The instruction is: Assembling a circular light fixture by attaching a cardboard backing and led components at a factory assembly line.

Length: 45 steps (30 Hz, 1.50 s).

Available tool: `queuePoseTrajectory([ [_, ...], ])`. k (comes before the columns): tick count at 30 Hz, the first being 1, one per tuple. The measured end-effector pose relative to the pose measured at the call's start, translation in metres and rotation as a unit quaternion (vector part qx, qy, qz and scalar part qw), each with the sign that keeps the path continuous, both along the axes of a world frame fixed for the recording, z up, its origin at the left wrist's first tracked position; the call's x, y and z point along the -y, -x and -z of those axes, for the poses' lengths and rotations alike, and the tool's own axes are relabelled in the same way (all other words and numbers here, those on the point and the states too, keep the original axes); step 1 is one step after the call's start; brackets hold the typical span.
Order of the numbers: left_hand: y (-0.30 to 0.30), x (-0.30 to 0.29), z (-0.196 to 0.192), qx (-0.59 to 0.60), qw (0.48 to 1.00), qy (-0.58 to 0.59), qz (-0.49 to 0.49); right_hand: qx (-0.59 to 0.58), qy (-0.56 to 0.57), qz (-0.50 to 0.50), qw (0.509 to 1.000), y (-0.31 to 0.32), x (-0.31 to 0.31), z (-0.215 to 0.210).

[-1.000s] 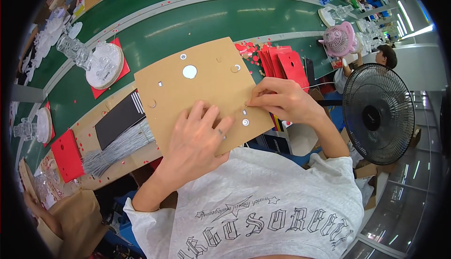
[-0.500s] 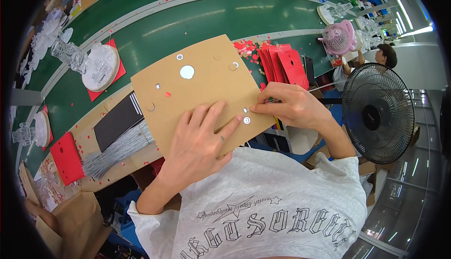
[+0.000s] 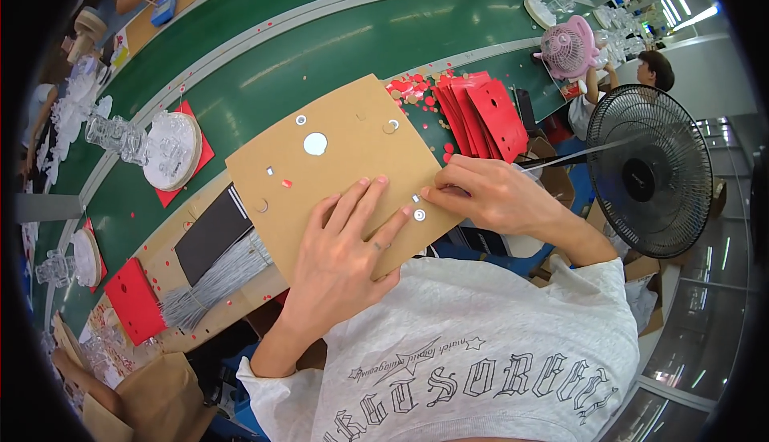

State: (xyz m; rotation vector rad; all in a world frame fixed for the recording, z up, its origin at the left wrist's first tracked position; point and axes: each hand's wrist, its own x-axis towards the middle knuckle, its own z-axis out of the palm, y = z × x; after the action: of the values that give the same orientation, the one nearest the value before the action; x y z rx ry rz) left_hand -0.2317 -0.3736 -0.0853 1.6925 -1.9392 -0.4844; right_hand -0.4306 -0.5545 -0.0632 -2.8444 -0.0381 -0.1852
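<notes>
A square brown cardboard sheet lies in front of me, with a large round hole, smaller cut-outs and a small red scrap on it. My left hand rests spread on the lower part of the sheet, fingers apart. At its right edge my right hand pinches a thin pale wire, which trails out to the right toward the fan. Thumb and fingertips are close to a small slot and a round hole. The wire's front end is hidden by the fingers.
A bundle of grey wires and a black flat piece lie left. Red folded sheets and scattered dots lie right. Clear ornaments on round white bases stand on the green table. A black fan stands right; people sit farther off.
The view has shifted slightly. My right hand stays at the sheet's right edge, and the wire's tail shows more plainly. My left hand keeps its place on the cardboard.
</notes>
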Motion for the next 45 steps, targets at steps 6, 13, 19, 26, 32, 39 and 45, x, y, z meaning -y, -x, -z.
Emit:
queuePoseTrajectory([
  [6, 0.0, 0.001, 0.0, -0.002, 1.0, 0.001, 0.003, 0.0, 0.047, -0.027, 0.999, 0.001, -0.004, 0.0],
  [13, -0.002, 0.004, 0.001, -0.025, 1.0, -0.012, 0.007, 0.006, 0.039, -0.076, 0.996, 0.005, 0.012, 0.004],
  [19, -0.003, 0.003, 0.002, -0.046, 0.999, -0.016, 0.013, -0.015, 0.024, -0.095, 0.995, 0.005, 0.014, 0.0],
  [26, -0.006, 0.005, 0.002, -0.036, 0.998, -0.028, 0.034, -0.009, -0.007, -0.082, 0.997, 0.005, 0.013, 0.005],
  [32, -0.003, 0.004, 0.006, -0.041, 0.999, -0.017, 0.016, 0.013, 0.023, -0.092, 0.995, 0.004, 0.007, 0.011],
  [39, -0.003, 0.006, 0.007, -0.039, 0.999, -0.019, 0.02, 0.051, -0.012, -0.085, 0.995, 0.003, 0.013, 0.014],
  [45, 0.0, 0.008, 0.006, -0.033, 0.999, -0.014, 0.015, 0.028, -0.103, -0.058, 0.993, 0.003, 0.023, 0.015],
])
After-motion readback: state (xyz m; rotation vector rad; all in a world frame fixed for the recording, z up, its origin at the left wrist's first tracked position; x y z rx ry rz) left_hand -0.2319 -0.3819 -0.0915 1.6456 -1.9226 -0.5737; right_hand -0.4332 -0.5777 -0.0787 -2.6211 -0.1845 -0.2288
